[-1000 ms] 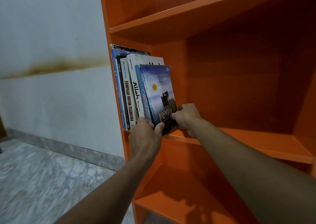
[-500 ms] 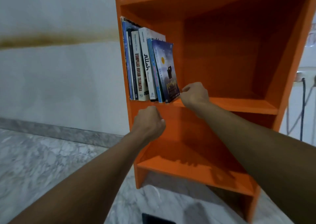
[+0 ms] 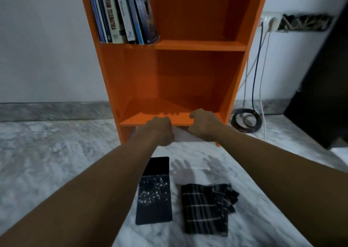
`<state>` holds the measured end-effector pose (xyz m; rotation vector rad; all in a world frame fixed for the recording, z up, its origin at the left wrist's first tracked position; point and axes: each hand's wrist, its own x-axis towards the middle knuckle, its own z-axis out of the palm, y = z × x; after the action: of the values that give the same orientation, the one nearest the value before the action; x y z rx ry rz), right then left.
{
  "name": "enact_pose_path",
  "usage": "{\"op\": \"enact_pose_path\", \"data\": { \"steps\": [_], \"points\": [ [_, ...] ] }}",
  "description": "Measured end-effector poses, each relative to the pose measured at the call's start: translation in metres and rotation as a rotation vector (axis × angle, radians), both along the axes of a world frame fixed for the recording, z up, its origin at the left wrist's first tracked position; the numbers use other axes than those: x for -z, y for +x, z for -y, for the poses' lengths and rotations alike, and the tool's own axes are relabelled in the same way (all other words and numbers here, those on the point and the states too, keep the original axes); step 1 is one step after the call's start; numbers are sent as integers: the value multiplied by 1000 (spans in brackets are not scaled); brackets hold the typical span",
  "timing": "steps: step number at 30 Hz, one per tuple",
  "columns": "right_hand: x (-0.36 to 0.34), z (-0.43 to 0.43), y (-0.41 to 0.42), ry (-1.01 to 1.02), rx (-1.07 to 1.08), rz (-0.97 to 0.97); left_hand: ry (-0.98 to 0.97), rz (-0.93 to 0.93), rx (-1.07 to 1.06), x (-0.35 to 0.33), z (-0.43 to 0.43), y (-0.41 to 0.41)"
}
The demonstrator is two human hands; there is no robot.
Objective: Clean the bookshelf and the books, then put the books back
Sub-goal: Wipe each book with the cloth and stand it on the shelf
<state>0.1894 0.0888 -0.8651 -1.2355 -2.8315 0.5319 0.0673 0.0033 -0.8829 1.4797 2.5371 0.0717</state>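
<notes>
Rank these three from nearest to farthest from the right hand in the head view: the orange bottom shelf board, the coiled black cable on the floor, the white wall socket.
1. Orange bottom shelf board, just behind the right hand.
2. Coiled black cable, on the floor, off to the right.
3. White wall socket, high on the wall, up and right.

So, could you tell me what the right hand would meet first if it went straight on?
Probably the front edge of the bottom shelf of the orange bookshelf, just ahead of the right hand; depth is unclear, it may already touch.
</notes>
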Motion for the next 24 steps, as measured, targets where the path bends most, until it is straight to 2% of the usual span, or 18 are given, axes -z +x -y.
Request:
{"op": "enact_pose_path", "data": {
  "steps": [2,6,11,14,16,19,24],
  "points": [
    [17,-5,11,10,-24,126,-83,43,28,19,-3,3],
    [52,-24,10,-10,-42,275,-108,29,-6,57,-5,8],
    [125,-22,5,-85,-189,703,-198,-3,-76,110,0,4],
    [175,-15,11,-224,-132,822,-240,19,-117,131,-6,-3],
    [205,-5,20,-198,-106,887,-256,-63,-91,139,-11,-4],
    [222,11,31,-111,-50,769,-248,-171,-18,143,-15,0],
    [217,9,45,-170,-128,578,-334,-210,61,147,-13,5]
  ]
}}
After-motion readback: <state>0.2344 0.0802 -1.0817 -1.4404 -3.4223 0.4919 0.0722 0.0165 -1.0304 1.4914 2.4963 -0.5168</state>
